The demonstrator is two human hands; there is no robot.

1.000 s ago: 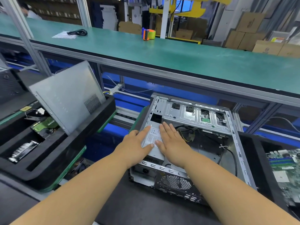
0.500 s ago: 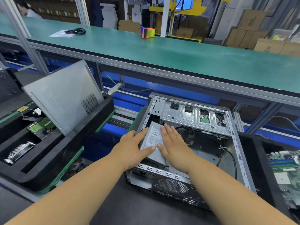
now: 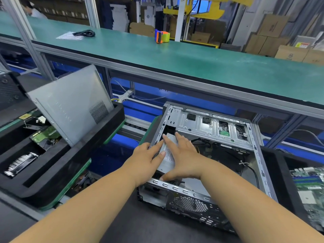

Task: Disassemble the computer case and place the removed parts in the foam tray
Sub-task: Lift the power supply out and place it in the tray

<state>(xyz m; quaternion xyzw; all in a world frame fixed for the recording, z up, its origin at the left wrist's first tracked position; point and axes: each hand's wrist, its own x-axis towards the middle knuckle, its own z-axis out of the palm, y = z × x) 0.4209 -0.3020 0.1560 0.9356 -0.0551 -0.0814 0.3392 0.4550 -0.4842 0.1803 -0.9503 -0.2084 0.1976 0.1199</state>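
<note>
From the head camera, the open computer case (image 3: 210,155) lies on its side at the near edge of the dark bench, and both hands are down in its near-left corner on the power supply (image 3: 168,155), the grey box with a label on top. The left hand (image 3: 147,160) lies with fingers straight along the left edge of the box, against the case wall; the right hand (image 3: 184,158) is spread flat on top, thumb hooked down at the near end, neither one really clamped round it. The box looks tipped up at its far end, so I'd say it is being worked loose. To do it well, get the fingers under an edge before lifting, and mind the black cables (image 3: 245,165) trailing across the case floor. The foam tray (image 3: 108,123) waits just left, a metal side panel (image 3: 70,104) leaning in it
</note>
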